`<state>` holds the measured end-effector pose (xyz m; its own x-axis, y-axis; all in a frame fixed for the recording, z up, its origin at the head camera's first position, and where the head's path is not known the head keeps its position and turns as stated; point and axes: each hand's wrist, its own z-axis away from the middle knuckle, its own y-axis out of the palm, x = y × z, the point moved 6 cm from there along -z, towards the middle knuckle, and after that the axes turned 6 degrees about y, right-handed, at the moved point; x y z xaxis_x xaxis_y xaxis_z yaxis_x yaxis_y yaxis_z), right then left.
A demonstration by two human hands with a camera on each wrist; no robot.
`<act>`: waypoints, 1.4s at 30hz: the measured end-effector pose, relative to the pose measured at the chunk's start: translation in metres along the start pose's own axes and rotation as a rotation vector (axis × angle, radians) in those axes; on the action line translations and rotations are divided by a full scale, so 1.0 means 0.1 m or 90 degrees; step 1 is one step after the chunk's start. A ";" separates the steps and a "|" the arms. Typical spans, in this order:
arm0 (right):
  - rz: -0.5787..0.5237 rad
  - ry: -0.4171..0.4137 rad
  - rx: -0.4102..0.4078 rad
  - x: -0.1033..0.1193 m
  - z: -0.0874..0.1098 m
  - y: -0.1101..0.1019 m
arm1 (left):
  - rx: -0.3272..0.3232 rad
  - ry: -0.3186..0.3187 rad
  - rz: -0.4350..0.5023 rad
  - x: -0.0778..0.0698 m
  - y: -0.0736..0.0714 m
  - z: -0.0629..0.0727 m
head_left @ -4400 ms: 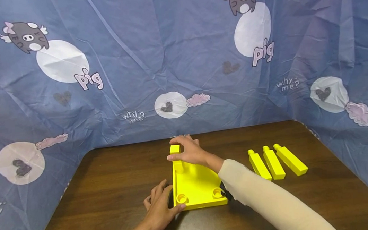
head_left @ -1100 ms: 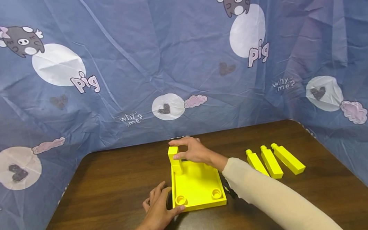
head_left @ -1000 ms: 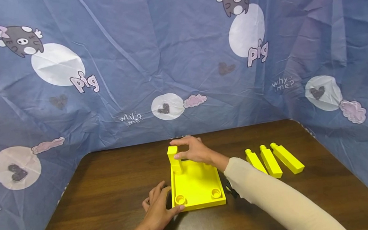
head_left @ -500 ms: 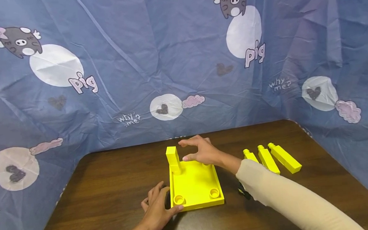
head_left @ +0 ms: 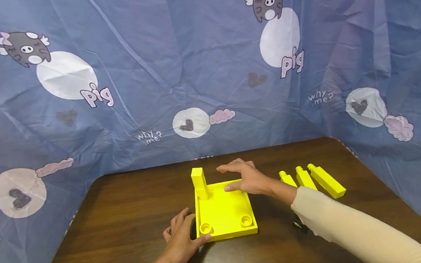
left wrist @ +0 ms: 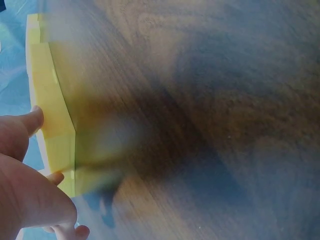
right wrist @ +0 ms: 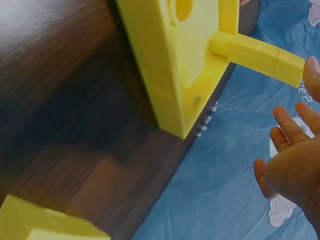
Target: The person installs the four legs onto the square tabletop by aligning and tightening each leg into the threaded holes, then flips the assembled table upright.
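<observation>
A yellow square tabletop (head_left: 225,212) lies underside up, with a low rim and round corner sockets. One yellow table leg (head_left: 199,183) stands upright in its far left corner, leaning slightly. My left hand (head_left: 182,238) holds the near left corner, thumb on the front rim and fingers along the left side; the left wrist view shows this hand (left wrist: 35,185) against the yellow edge. My right hand (head_left: 250,178) hovers over the far right corner, fingers spread and holding nothing. In the right wrist view the right hand (right wrist: 295,160) is apart from the standing leg (right wrist: 265,57).
Three more yellow legs (head_left: 326,181) with threaded ends lie on the brown wooden table (head_left: 136,207) to the right, two partly behind the right sleeve (head_left: 343,216). A blue printed cloth (head_left: 139,71) hangs behind and beside the table.
My right hand has let go of the standing leg and moved right, away from it. The leg stays upright in its corner. My left hand keeps its place on the tabletop.
</observation>
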<state>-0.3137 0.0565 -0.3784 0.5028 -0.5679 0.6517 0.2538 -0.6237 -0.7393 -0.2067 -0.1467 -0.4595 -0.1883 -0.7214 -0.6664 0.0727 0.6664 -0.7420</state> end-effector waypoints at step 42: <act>0.082 0.075 -0.057 -0.64 0.84 -0.69 | -0.003 -0.009 -0.003 0.00 -0.01 0.00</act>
<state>-0.2937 0.1806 -0.3833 0.4251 -0.7011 0.5724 0.1163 -0.5849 -0.8027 -0.2072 -0.1475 -0.4585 -0.1742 -0.7273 -0.6638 0.0669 0.6638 -0.7449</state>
